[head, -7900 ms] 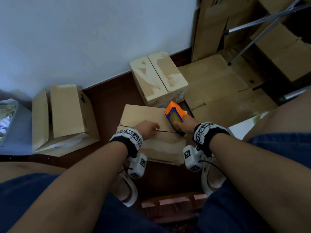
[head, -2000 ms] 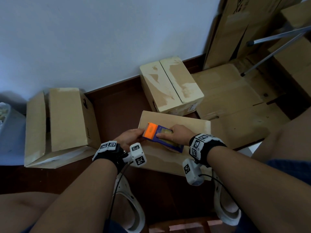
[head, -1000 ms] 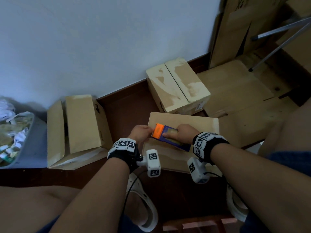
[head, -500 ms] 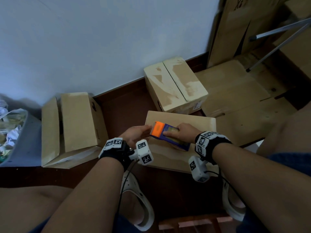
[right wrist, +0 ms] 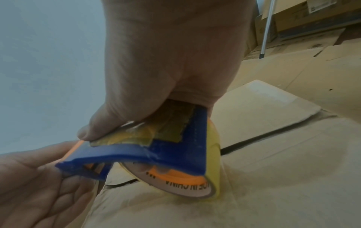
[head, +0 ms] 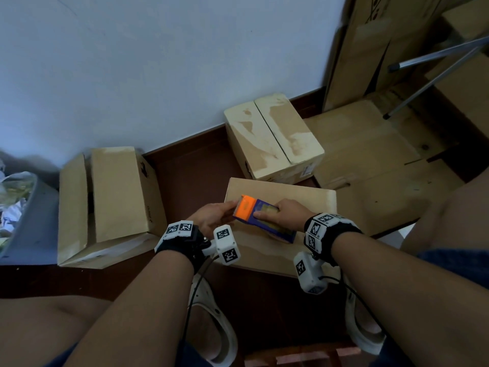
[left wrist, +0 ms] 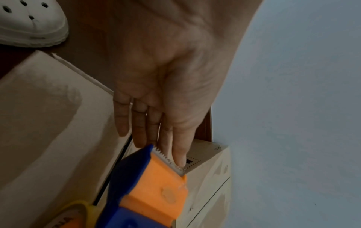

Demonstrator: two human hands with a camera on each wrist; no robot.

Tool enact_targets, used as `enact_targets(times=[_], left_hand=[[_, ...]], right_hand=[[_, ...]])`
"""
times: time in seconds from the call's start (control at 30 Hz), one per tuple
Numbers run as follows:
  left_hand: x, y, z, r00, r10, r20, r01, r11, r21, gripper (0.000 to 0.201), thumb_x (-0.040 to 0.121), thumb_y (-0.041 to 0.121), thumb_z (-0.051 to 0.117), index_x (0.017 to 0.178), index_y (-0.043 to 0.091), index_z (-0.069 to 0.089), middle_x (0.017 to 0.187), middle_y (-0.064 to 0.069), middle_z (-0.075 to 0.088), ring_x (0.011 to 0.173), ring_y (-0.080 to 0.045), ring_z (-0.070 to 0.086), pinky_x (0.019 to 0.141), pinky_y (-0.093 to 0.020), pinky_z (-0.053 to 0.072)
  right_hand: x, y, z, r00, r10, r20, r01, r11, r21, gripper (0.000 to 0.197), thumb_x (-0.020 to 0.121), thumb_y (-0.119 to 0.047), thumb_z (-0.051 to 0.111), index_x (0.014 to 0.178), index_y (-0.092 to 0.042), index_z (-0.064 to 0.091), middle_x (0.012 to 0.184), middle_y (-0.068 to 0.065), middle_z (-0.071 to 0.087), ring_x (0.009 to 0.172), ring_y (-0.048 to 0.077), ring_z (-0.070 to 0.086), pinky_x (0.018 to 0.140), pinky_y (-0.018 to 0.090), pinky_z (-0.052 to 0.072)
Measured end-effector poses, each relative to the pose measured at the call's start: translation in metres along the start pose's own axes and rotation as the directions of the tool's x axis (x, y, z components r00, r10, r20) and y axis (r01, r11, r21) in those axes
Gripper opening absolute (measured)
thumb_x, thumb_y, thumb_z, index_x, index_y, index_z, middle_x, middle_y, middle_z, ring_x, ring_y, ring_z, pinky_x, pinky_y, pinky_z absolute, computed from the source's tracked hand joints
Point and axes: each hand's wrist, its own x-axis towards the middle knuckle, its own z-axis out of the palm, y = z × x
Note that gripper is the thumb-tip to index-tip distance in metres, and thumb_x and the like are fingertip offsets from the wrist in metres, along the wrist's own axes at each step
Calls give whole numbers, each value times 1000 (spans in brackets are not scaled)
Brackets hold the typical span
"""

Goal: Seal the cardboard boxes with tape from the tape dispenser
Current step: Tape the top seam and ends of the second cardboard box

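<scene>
Item: blue-and-orange tape dispenser (head: pixel 260 219), over the near cardboard box (head: pixel 312 200) at the person's 12 o'clock, gripped by the right hand (head: pixel 284 215), whose curled fingers hide most of its top. Left hand (head: pixel 211 217), at the dispenser's 9 o'clock, has straight fingers (left wrist: pixel 178 148) at the serrated blade (left wrist: pixel 168 160); any tape strand there is too faint to make out. The yellow tape roll (right wrist: pixel 210 169) shows only partly; the second box (head: pixel 272 136), at 12 o'clock beyond, is unobstructed.

A pale blue-white wall (head: pixel 158 62) fills the upper frame, dimly lit. Below the wall runs a dark red-brown floor (head: pixel 190 168). Right of the wall, flattened cardboard sheets (head: pixel 370 165) cover the floor, with metal poles (head: pixel 434 72) slanting above them. Left of the wall's base, a grey bin (head: pixel 34 229) sits.
</scene>
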Motion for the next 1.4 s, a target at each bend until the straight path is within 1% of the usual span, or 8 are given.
enact_targets(times=[0.23,0.47,0.63,0.77,1.07,1.23,1.3,1.4], left_hand=[[4,0,-4,998,-39,57,40,999,-19,34,90,37,62,112,11,64,99,-1,71,98,-11,61,76,-23,50],[2,-5,-2,995,-55,79,59,997,-44,21,96,25,55,83,10,61,60,0,70,52,-6,66,46,-19,52],[2,-4,-4,996,-54,78,57,998,-39,25,87,28,68,93,3,67,83,-10,74,75,-17,70,80,-33,56],[2,-6,-2,997,-77,29,77,997,-5,24,87,23,68,96,0,67,87,-15,71,74,-23,68,69,-35,58],[10,-2,-9,999,-51,-8,51,998,49,44,91,48,58,106,7,63,105,-8,68,103,-20,62,103,-40,45],[8,-7,-5,995,-68,74,68,998,3,37,85,29,71,108,0,66,100,-16,72,86,-22,71,75,-36,58],[8,-8,-4,996,-61,71,62,998,-22,35,87,20,68,115,-2,64,108,-21,69,95,-29,68,84,-44,57],[11,-7,-6,999,39,1,-39,998,57,19,92,15,62,105,3,65,80,-13,69,69,-21,66,74,-38,54]], right_hand=[[-1,0,0,1000,16,-3,-15,1000,19,74,77,-75,53,96,-5,69,91,13,70,85,27,66,75,34,50],[0,3,2,1000,-5,4,5,1000,17,78,74,-78,54,91,-4,70,86,14,71,80,27,67,74,35,52],[2,4,3,1000,-4,8,4,1000,19,76,71,-81,53,89,-9,70,83,9,70,76,23,67,73,36,53],[2,3,4,1000,-13,0,13,1000,-16,75,72,-80,53,88,-9,69,82,9,69,75,23,65,69,34,51],[1,4,4,1000,-17,5,17,1000,3,74,72,-80,54,90,-9,70,82,10,70,76,23,66,69,34,51],[0,5,3,1000,-21,5,21,999,27,74,72,-80,54,86,-9,70,81,10,70,75,24,66,66,32,49],[0,6,3,1000,-21,1,21,1000,19,74,72,-79,54,87,-9,70,81,10,70,75,23,66,67,32,48],[0,5,3,1000,-11,-3,11,1000,15,73,72,-80,54,89,-10,70,81,8,69,76,22,66,69,32,49]])
